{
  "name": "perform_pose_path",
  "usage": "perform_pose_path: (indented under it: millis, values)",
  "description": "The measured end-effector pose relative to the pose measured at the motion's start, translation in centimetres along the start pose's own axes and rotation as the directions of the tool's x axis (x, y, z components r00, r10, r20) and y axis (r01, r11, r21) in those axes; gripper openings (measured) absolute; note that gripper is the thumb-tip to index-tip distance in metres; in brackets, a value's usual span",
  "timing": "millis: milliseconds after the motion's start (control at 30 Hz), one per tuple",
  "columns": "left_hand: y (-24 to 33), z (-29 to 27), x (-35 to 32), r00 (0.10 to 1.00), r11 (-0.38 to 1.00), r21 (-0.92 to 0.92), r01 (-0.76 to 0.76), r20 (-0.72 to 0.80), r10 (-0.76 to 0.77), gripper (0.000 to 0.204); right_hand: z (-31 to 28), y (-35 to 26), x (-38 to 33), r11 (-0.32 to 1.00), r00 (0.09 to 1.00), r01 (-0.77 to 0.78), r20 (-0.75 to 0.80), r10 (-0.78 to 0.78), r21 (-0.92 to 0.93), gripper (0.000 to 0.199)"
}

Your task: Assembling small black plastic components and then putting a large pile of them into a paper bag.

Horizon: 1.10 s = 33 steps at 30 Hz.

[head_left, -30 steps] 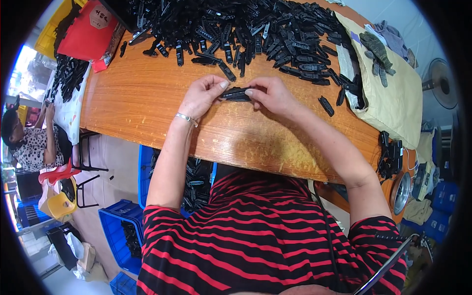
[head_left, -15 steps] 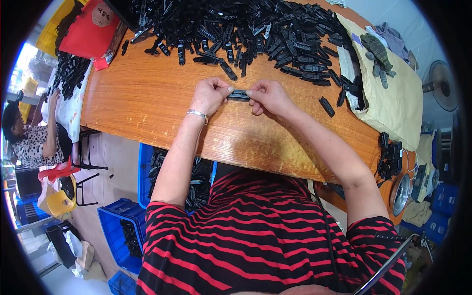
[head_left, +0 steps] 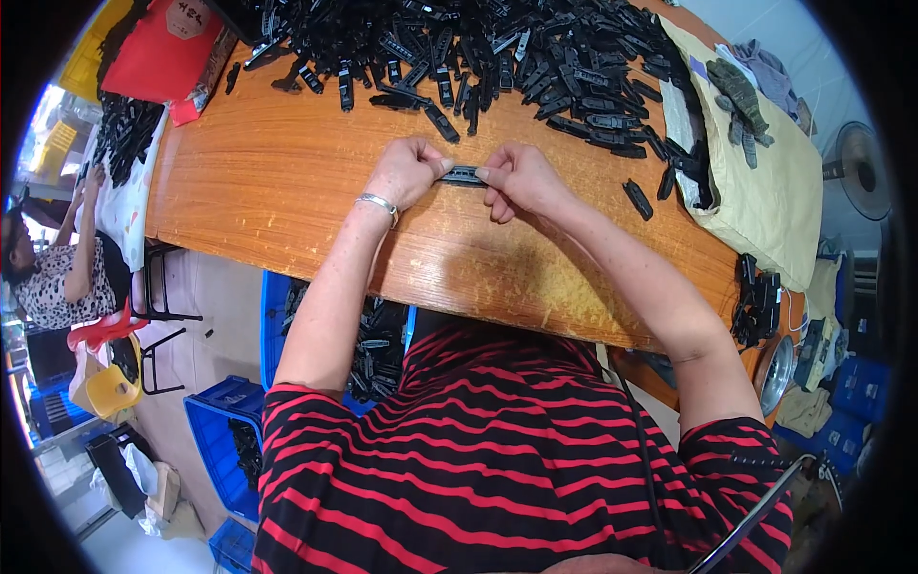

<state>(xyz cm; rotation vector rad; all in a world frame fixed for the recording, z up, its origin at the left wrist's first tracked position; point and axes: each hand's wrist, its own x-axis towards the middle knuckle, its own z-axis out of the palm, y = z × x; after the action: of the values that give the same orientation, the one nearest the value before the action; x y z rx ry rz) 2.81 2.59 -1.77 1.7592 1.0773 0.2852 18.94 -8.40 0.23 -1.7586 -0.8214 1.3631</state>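
A slim black plastic part (head_left: 462, 175), long and narrow with slots along its top, is held level just above the wooden table. My left hand (head_left: 409, 172) pinches its left end between thumb and fingers. At the opposite end, my right hand (head_left: 521, 180) grips it the same way, its lower fingers curled under. Beyond my hands lies a large heap of similar black parts (head_left: 430, 48). One loose part (head_left: 442, 123) rests on the wood just past my left hand, and another (head_left: 637, 199) lies to the right.
A cream sack (head_left: 755, 206) with grey gloves (head_left: 738, 105) on it lies along the right edge of the table (head_left: 287, 206). Blue crates (head_left: 225, 440) of black parts stand below at left. Another person (head_left: 72, 268) sits far left. A red bag (head_left: 167, 53) stands back left.
The view has shifted slightly. Both hands keep their pinch on the black part, which looks much the same. The other person's arm at far left has moved a little.
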Motion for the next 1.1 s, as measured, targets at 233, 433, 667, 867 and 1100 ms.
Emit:
perform_pose_path:
  millis: [233, 433, 667, 867, 1100]
  values:
    - [0.4, 0.4, 0.4, 0.999, 0.984, 0.178, -0.020, -0.033, 0.026, 0.022, -0.4, -0.5, 0.6, 0.989, 0.999, -0.054, -0.003, 0.054, -0.136, 0.021]
    - [-0.4, 1.3, -0.3, 0.977, 0.947, 0.297, -0.121, -0.131, 0.166, 0.020, -0.1, -0.6, 0.3, 0.987, 0.999, -0.038, -0.001, 0.038, -0.156, 0.018]
    - [0.0, 1.2, -3.7, 0.975, 0.977, -0.058, -0.206, 0.073, 0.210, 0.024, -0.7, 1.7, -2.1, 0.954, 0.960, 0.278, -0.010, -0.281, -0.114, 0.011]
    - [-0.2, 0.8, -7.0, 0.988, 0.822, -0.569, 0.018, 0.136, 0.072, 0.020, -0.8, 1.4, -5.3, 0.879, 0.910, 0.412, 0.058, -0.411, -0.239, 0.015]
    - [-5.9, -8.3, -17.7, 0.994, 0.952, -0.293, 0.090, -0.038, -0.106, 0.026, -9.7, 6.4, -9.5, 0.429, 0.652, 0.253, -0.175, -0.738, -0.867, 0.028]
